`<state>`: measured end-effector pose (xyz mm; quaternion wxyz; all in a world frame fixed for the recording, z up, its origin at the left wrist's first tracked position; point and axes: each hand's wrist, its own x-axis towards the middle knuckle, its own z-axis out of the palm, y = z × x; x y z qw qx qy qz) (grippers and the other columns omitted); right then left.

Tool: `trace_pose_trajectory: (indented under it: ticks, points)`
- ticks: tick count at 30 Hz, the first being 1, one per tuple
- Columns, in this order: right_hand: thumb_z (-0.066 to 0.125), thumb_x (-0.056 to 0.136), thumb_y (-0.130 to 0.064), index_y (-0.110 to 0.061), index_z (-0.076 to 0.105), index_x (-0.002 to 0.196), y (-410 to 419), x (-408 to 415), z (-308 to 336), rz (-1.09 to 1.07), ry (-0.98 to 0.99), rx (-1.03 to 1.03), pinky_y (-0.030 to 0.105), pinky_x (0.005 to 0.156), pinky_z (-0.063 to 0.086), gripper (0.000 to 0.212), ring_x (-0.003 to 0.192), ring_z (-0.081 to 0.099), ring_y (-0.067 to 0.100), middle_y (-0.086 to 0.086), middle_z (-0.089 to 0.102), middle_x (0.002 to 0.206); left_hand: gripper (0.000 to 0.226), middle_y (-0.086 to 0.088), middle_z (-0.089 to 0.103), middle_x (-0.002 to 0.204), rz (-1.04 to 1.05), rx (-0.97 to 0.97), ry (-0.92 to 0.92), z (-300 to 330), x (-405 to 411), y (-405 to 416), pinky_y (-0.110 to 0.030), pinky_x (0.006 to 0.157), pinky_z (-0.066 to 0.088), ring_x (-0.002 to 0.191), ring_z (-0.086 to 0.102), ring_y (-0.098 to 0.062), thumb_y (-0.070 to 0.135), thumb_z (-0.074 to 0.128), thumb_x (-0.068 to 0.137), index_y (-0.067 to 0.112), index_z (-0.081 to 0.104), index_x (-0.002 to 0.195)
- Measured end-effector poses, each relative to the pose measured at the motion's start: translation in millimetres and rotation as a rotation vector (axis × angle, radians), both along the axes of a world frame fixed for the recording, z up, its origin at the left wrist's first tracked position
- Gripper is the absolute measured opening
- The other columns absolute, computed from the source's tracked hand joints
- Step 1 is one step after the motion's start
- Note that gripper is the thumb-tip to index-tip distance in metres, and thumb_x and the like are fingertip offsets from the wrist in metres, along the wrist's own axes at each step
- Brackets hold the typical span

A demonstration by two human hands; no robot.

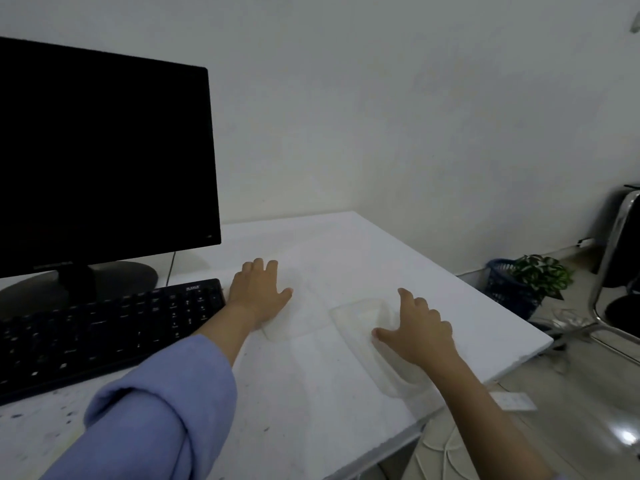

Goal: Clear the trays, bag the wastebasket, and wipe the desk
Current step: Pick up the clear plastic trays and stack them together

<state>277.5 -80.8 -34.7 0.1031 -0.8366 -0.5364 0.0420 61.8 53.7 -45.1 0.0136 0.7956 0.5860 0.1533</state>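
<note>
head view, looking down over my white desk [346,244]. two clear plastic trays lie side by side near the middle, hard to make out against the white top. left tray [294,306] sits just right of the black keyboard [104,327]; right tray [374,341] runs from mid-desk toward the near right edge.

left hand [258,292]: palm down on the left tray's left side, fingers fairly straight and spread, thumb out to the right. not curled round anything that i can see, just resting on it, likely to pin the light plastic so it doesn't slide.

right hand [415,332]: over the right tray, fingers spread wide and slightly bent, thumb reaching left across the tray's middle, fingertips at its right rim. looks like a span set to grip across the width, but whether it has closed on the rim i cannot tell; reads as loose, spread.

both trays look empty, though clear plastic may hide crumbs. my guess: i'm at the tray-clearing step, about to gather or stack them.

blue wastebasket [505,289] stands on the floor beyond the desk's right side, a leafy plant [540,275] in or just behind it, can't tell which. no bag visible on it. dark specks on the near left of the desk, so wiping is not yet done. black monitor [104,161] far left, chair [620,258] far right.
</note>
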Motion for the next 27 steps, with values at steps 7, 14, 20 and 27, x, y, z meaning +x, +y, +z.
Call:
trace_pose_trajectory:
  ticks: [7, 14, 20, 27]
  points:
    - [0.037, 0.087, -0.006, -0.016, 0.026, 0.138, 4.9, 0.1, -4.9, -0.007, -0.118, 0.098, 0.033, 0.079, 0.038, 0.054, 0.1, 0.053, 0.028, 0.009, 0.048, 0.12, 0.078, -0.011, 0.04, 0.142, -0.013, -0.154, -0.011, -1.5, -10.1, 26.9, -0.039, 0.104, 0.032, 0.132, 0.033, -0.031, 0.056, 0.051, 0.083, 0.015, 0.023, 0.144]
    - [0.036, 0.086, 0.004, -0.017, 0.023, 0.143, 3.5, -2.9, -8.9, 0.045, -0.062, 0.138, 0.037, 0.086, 0.049, 0.062, 0.099, 0.054, 0.029, 0.012, 0.041, 0.125, 0.09, -0.009, 0.036, 0.143, -0.028, -0.223, -0.155, -0.6, -10.9, 38.5, -0.044, 0.105, 0.035, 0.131, 0.032, -0.029, 0.054, 0.068, 0.072, 0.019, 0.027, 0.143]
    - [0.039, 0.086, 0.004, -0.023, 0.03, 0.144, 2.9, 19.0, -0.7, 0.179, 0.057, 0.099, 0.028, 0.093, 0.042, 0.064, 0.105, 0.051, 0.019, -0.001, 0.047, 0.101, 0.091, -0.014, 0.033, 0.141, 0.017, -0.337, -0.143, 7.1, -6.9, 53.1, -0.042, 0.107, 0.029, 0.133, 0.023, -0.033, 0.047, 0.076, 0.067, 0.022, 0.03, 0.141]
    - [0.049, 0.092, -0.016, -0.034, 0.04, 0.137, -7.9, 26.4, -2.1, 0.279, 0.188, 0.159, 0.022, 0.074, 0.047, 0.049, 0.07, 0.058, 0.015, 0.001, 0.061, 0.078, 0.064, -0.012, 0.05, 0.133, -0.139, -0.32, -0.337, 45.4, -4.3, 59.8, -0.028, 0.096, 0.04, 0.122, 0.049, -0.023, 0.024, 0.083, 0.066, 0.01, 0.057, 0.123]
